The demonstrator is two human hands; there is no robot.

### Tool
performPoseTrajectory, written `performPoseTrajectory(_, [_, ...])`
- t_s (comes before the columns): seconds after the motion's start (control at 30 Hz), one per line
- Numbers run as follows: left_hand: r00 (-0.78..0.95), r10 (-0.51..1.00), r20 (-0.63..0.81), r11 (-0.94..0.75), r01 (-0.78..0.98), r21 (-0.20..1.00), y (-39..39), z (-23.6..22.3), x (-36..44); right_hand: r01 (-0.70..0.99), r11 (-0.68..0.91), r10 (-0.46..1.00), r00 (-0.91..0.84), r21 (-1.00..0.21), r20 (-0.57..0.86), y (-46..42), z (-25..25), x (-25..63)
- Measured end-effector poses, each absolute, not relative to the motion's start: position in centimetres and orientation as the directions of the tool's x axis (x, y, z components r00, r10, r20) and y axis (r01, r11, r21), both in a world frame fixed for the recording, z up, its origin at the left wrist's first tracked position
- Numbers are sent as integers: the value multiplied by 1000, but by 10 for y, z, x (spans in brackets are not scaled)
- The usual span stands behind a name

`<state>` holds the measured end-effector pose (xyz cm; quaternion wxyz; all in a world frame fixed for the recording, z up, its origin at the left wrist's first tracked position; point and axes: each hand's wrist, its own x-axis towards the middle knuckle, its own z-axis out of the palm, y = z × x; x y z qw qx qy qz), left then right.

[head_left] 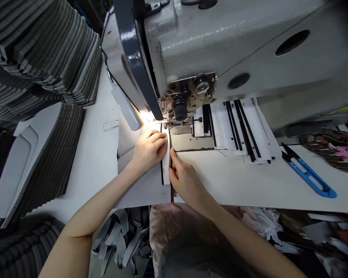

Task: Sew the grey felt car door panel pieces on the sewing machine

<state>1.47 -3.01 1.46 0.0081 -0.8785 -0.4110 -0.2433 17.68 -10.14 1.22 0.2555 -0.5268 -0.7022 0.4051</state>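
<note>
A grey fabric panel (145,185) lies under the sewing machine's needle area (166,122), with a white strip (166,175) edged in black along its right side. My left hand (150,150) rests on the panel just below the lit needle area, its fingers curled and closed on the strip. On the other side, my right hand (187,183) has its thumb and forefinger closed at the strip's right edge. The fingertips partly cover the strip, and its far end runs in under the presser foot.
Tall stacks of grey panels (72,58) and a fanned pile (66,150) fill the left. Several black-and-white strips (246,131) lie under the machine arm (243,31). Blue thread snips (310,175) rest at right. Grey offcuts (124,235) hang below the table edge.
</note>
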Motion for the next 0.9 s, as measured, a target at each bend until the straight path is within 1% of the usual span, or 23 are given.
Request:
performPoseTrajectory(0.1, [537,740,405,-648,731,216,-18,11,13,533,85,921,-363,-842,-137,-111,17,179])
performPoseTrajectory(0.2, [531,757,380,-633,740,227,-10,11,12,568,60,916,-358,-821,-181,-116,15,179])
performPoseTrajectory(0.3, [540,750,382,-636,747,193,-12,14,13,602,76,928,-334,-795,-164,-112,9,179])
performPoseTrajectory(0.47, [559,722,408,-663,728,175,-37,20,17,584,112,947,-307,-804,-92,-98,3,176])
performPoseTrajectory(0.57, [538,718,441,-657,734,174,-45,18,18,574,85,948,-299,-814,-111,-94,4,175])
performPoseTrajectory(0.7, [525,714,463,-657,731,184,-36,12,17,544,59,949,-290,-837,-121,-94,6,176])
performPoseTrajectory(0.9, [555,674,487,-683,720,123,-19,9,16,521,31,951,-277,-853,-135,-87,6,177])
